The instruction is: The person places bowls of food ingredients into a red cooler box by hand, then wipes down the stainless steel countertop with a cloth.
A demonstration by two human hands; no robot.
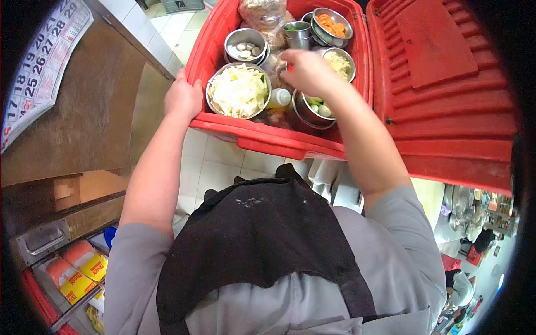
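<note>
A red cooler box (268, 139) stands in front of me with its lid raised to the right. My left hand (183, 97) grips the box's left rim, beside a steel bowl heaped with chopped cabbage (237, 89). Over the middle of the box is my right hand (310, 71), fingers curled together. A small red bit shows at its fingertips, too small to name. Beneath that hand lie clear plastic bags (274, 67), partly hidden. Close by are a bottle with a white cap (280, 98), a bowl of minced pale food (338, 62) and a pot with green vegetable pieces (320, 107).
Steel bowls of sliced carrot (330, 25) and pale round pieces (245, 49) sit toward the back of the box. The open lid (446, 84) blocks the right side. A brown wooden panel (78, 100) stands at left. At far right, a person (462, 287) is in the background.
</note>
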